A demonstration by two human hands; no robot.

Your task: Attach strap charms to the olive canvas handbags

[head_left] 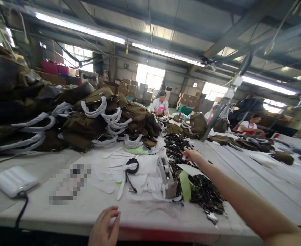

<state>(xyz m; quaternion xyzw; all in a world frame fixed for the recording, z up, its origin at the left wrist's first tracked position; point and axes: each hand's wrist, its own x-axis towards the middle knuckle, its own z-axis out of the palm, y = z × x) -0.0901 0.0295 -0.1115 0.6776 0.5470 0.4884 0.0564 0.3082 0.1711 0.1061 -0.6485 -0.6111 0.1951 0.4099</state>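
Note:
My left hand (105,226) is at the table's front edge, fingers slightly bent, the thumb apart and nothing held. My right arm stretches far across the table. My right hand (192,156) is over the far part of a long heap of black straps with metal hooks (206,193), its fingers extended and apart. Whether its fingertips touch a strap is too small to tell. Left of the heap stands a grey tape dispenser (165,174). A coiled black strap (133,165) lies on white paper strips (119,164). Light green paper (185,186) rests against the heap.
Brown bags with white-wrapped handles (101,119) are piled high at the back left. A white box with a cable (14,181) lies at the left. A slanted metal post (214,119) rises beyond my right hand. Several co-workers, one in a pink apron (161,106), sit farther back.

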